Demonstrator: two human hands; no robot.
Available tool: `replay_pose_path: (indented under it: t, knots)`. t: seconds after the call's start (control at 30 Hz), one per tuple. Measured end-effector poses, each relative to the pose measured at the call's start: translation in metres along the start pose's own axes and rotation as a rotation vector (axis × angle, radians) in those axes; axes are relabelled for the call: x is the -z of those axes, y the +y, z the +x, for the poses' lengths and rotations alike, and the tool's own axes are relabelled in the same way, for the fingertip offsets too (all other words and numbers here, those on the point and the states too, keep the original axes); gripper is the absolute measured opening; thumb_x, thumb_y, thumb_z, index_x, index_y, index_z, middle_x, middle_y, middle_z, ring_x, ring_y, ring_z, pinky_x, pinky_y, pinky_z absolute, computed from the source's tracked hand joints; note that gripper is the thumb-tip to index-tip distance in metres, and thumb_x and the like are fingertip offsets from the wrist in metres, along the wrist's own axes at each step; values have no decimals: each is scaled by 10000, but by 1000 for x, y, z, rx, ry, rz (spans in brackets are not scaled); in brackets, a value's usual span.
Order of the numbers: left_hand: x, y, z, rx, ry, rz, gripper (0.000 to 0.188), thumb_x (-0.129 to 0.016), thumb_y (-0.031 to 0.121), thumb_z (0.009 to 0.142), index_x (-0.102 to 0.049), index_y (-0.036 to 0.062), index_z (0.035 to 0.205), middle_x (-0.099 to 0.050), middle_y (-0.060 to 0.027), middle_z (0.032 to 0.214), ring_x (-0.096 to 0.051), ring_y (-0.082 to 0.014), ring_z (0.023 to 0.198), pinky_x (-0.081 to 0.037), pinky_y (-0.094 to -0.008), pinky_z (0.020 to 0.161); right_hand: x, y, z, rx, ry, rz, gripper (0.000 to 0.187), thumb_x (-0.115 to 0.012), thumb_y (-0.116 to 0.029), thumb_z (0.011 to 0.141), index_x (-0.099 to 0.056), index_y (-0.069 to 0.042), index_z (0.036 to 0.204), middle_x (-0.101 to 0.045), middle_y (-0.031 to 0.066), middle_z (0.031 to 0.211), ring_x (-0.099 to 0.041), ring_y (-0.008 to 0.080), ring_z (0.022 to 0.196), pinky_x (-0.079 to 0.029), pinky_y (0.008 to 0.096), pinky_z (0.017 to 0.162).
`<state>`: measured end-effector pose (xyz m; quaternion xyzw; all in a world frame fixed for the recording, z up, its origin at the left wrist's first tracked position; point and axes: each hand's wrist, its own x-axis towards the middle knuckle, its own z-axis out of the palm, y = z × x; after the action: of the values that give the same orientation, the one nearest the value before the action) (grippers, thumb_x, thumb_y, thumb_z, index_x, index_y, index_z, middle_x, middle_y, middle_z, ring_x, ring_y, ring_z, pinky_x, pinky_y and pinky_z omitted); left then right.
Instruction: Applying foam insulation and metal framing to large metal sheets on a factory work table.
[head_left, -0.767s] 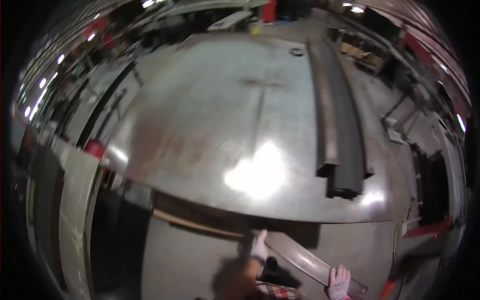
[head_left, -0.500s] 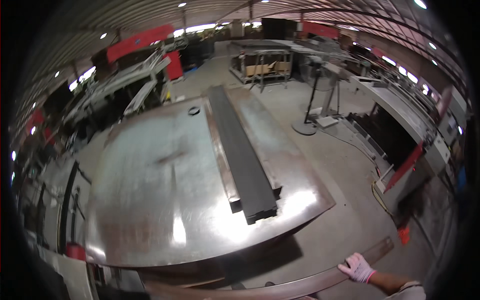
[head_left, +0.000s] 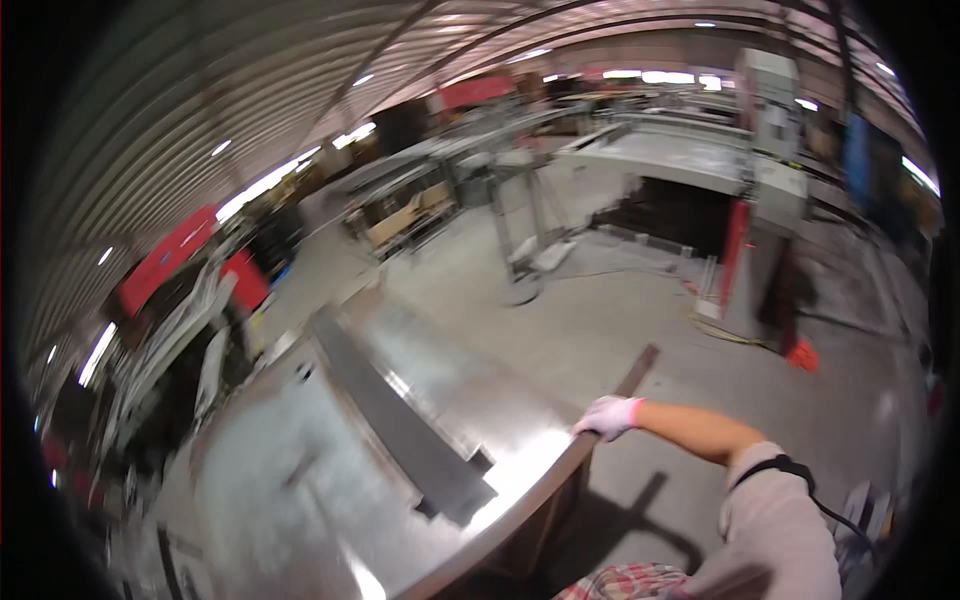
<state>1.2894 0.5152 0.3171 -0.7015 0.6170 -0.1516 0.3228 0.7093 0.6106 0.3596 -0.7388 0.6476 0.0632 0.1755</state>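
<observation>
Brown strip [head_left: 637, 371]; white-pink glove [head_left: 607, 417]; red-checked cloth [head_left: 628, 582]

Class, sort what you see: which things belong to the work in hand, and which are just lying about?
In the work, it seems:
long brownish metal strip in the white-and-pink-gloved right hand
shiny metal-topped table beside it
probably the long dark grey metal pieces on the table

Just lying about:
small black round object on the table
bright orange object on the floor

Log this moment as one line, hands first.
right hand: gloved, gripping long strip | left hand: not in view | metal tabletop: long dark bar lying on it
</observation>
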Motion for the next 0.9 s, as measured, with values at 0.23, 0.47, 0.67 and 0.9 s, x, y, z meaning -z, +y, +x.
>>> replay_pose_path:
  t: [0.23, 0.47, 0.67, 0.9]
  knots:
    - [-42, -87, 30, -314, 812, -520, 658, -530, 555, 861, -530, 17, 1240, -494, -208, 1279, -416, -458, 1198, -331, -575, 972, -7, -16, 34, -99, 0, -135, 603, -811, -360, 566, -576, -98, 1055, -616, 98, 1028, -582, 258, 1014, -452, 380, 874]
    - [-24, -94, 72, -521, 774, -741, 654, -752, 531, 634, -616, 30, 1031, -602, -200, 937, -531, -420, 914, -428, -514, 828, 17, -13, 73, -149, 132, -137, 512, -781, -348, 555, -607, -102, 970, -633, 81, 967, -593, 258, 992, -464, 373, 831]
    - [-11, -94, 79, -515, 799, -740, 674, -750, 555, 595, -635, 28, 1000, -624, -184, 903, -562, -408, 853, -452, -504, 772, 17, -8, 94, -98, 206, -185, 532, -784, -362, 559, -606, -113, 994, -631, 69, 982, -586, 240, 1016, -458, 369, 836]
    - [-29, -77, 108, -443, 686, -672, 779, -820, 473, 425, -533, 63, 1022, -564, -124, 989, -515, -332, 985, -378, -455, 925, 39, -2, 86, -163, 124, -167, 563, -810, -373, 563, -605, -100, 1010, -622, 80, 999, -571, 260, 1014, -429, 380, 857]
